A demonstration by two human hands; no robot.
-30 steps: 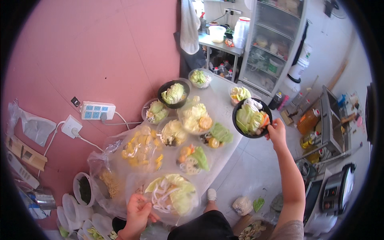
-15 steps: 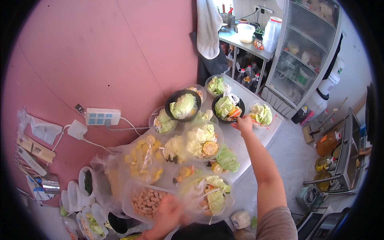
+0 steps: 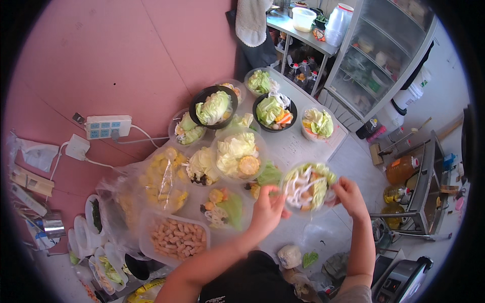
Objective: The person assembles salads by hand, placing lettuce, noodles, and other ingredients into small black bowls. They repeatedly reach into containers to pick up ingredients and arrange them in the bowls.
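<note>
Over the table's right edge I hold up a clear plastic bowl (image 3: 307,188) of cabbage leaves, white noodle-like strands and orange pieces, slightly blurred. My right hand (image 3: 349,196) pinches its right rim. At the left rim, the fingers of my left hand (image 3: 270,206) are bent around the side. Just left of my left forearm lies a tray (image 3: 143,247) full of small brown sausage-like pieces (image 3: 178,239). Beyond my left hand, a stacked clear bowl (image 3: 238,154) carries cabbage and a corn piece. Farther off stands a black bowl (image 3: 275,112) with cabbage, corn and orange-white sticks.
More filled bowls crowd the white table (image 3: 298,151), including a second black bowl (image 3: 213,107) and a clear one (image 3: 317,123) at the far right corner. A bag of yellow pieces (image 3: 164,179) lies left. A power strip (image 3: 108,127) hangs on the pink wall; a fridge (image 3: 379,60) stands behind.
My right hand has left the far black bowl and come nearer. My left hand has moved right from beside the tray. The near cabbage bowl is now lifted and farther right. The view has shifted.
</note>
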